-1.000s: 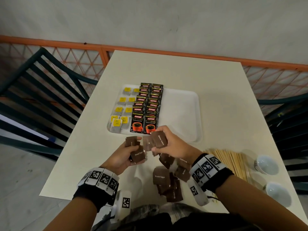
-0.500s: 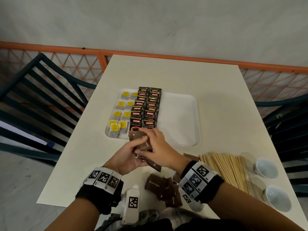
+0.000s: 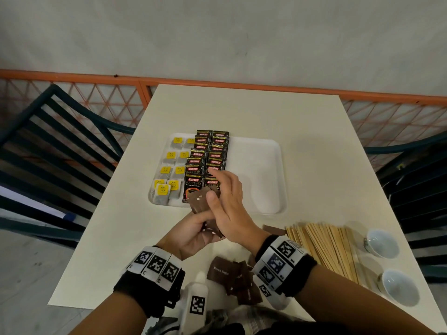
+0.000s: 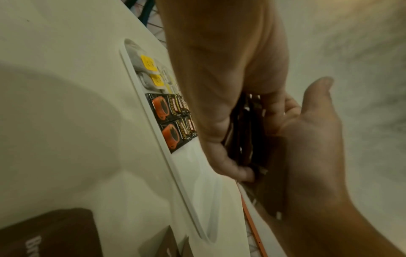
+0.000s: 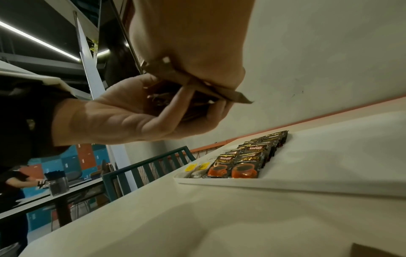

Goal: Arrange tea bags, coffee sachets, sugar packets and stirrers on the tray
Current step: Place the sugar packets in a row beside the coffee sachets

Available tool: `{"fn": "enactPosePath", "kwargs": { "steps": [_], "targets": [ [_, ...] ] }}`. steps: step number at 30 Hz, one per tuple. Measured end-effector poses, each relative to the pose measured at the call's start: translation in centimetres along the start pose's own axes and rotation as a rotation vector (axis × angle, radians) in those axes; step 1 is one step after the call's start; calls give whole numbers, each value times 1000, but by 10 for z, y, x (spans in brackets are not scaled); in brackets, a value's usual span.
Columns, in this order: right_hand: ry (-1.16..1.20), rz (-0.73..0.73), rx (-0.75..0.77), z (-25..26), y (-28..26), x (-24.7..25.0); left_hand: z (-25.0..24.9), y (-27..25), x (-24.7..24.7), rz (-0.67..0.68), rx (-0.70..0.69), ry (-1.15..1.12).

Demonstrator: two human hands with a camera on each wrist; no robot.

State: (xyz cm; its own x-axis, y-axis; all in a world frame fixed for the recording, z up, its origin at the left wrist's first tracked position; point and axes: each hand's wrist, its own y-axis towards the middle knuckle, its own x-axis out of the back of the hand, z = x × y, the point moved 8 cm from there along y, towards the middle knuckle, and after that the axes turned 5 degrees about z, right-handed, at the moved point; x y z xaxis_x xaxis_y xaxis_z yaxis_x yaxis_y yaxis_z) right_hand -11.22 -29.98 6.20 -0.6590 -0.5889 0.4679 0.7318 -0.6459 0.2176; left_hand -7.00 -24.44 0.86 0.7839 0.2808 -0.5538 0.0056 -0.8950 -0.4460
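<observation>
Cream table (image 3: 302,141) against a grey wall, my view. Both hands meet at frame centre over the white tray's (image 3: 256,177) near edge: left hand (image 3: 193,234) cups a stack of brown sugar packets (image 3: 200,200), right hand (image 3: 227,201) pinches the stack with thumb and fingers. Tray holds black "KOPIKO SUPREMO" coffee sachets (image 3: 205,163) and yellow-tagged tea bags (image 3: 169,175) to their left. Loose packets reading "Brown Sugar" (image 3: 232,276) lie lower centre. Wooden stirrers (image 3: 324,250) lower right, two white cups (image 3: 382,243) beside.

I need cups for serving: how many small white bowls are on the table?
2: one bowl at the table's right edge beside the stirrers, the other just nearer the person. None seems hidden.
</observation>
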Motion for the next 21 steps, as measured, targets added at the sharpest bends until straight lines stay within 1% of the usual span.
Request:
{"fn": "enactPosePath", "kwargs": {
  "steps": [4,8,9,11,12,14,15,16,17,18,19,20,21],
  "targets": [
    [172,-46,4,7,3,1,0,0,-2,-9,-16,42],
    [503,-83,-59,4,12,7,-3,1,2,-61,-51,52],
    [554,-106,-70,2,15,11,-4,1,3,-69,-60,48],
    [571,-175,-71,1,17,24,-6,0,3,-68,-68,33],
    [535,-220,-64,2,16,33,-7,-1,5,-75,-70,20],
    [357,-302,-74,1,11,51,-11,-3,10,-88,-92,-6],
    [253,-286,-107,-4,9,56,-13,-4,12,-88,-104,-21],
    [174,-203,-165,-11,9,55,-15,-5,13,-82,-115,-31],
    [132,-67,-236,-20,8,47,-17,-6,14,-81,-121,-33],
    [138,76,-299,-28,4,37,-18,-8,14,-80,-123,-28],
    [177,177,-342,-33,0,29,-18,-9,15,-79,-118,-16],
    [231,228,-358,-34,-4,25,-18,-11,14,-74,-109,0],
    [273,249,-351,-34,-6,23,-18,-12,13,-62,-105,13]
  ]
}}
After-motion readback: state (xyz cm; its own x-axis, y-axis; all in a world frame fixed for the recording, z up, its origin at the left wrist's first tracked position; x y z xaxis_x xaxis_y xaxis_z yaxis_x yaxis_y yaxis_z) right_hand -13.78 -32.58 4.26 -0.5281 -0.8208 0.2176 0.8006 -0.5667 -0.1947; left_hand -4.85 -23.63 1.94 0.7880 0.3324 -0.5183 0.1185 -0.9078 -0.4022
